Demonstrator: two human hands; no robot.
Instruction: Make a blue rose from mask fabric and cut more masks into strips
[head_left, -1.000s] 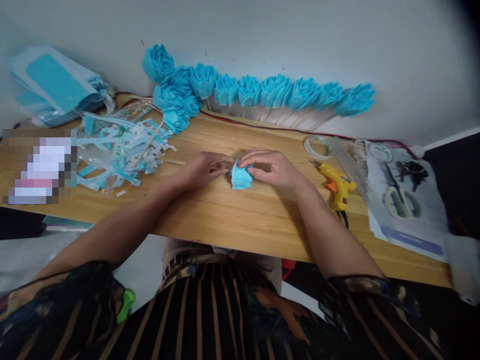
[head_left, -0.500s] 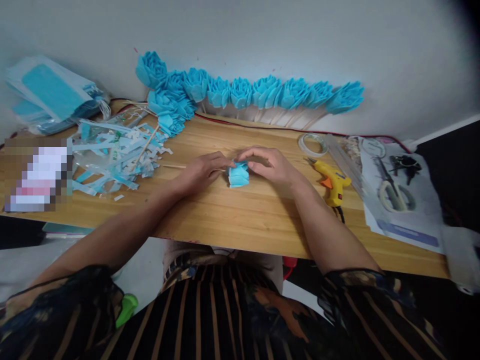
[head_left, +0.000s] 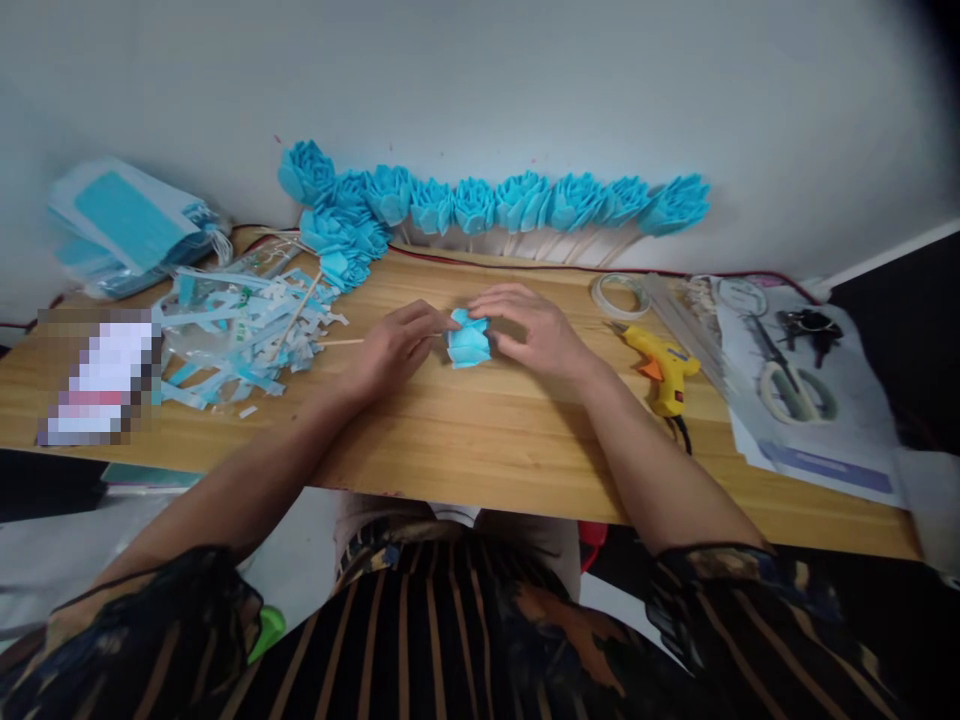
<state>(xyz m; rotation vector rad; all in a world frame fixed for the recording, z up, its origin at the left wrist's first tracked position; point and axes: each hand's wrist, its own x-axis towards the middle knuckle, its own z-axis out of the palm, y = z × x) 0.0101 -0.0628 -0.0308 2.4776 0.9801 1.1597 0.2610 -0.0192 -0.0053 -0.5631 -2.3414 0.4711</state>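
Note:
My left hand (head_left: 409, 345) is closed around a thin wooden stick (head_left: 341, 343), whose other end shows to the left. At the stick's right end sits a small blue paper-like flower (head_left: 469, 340), close to my left fingertips. My right hand (head_left: 529, 330) curves around the flower's far and right side, thumb and fingers apart. Whether its fingertips touch the petals I cannot tell. Finished-looking blue flowers (head_left: 523, 203) on sticks lean in a row against the wall behind.
Cut strips (head_left: 225, 330) and a stack of blue face masks (head_left: 131, 220) lie at the left, near a blurred phone (head_left: 101, 375). At the right are a tape roll (head_left: 620, 295), a yellow glue gun (head_left: 664, 365), scissors (head_left: 791, 385) and keys (head_left: 810, 330).
My right thumb and fingers have opened wider around the flower, and more of its petals show. My left hand keeps its hold on the stick. The whole view has shifted slightly.

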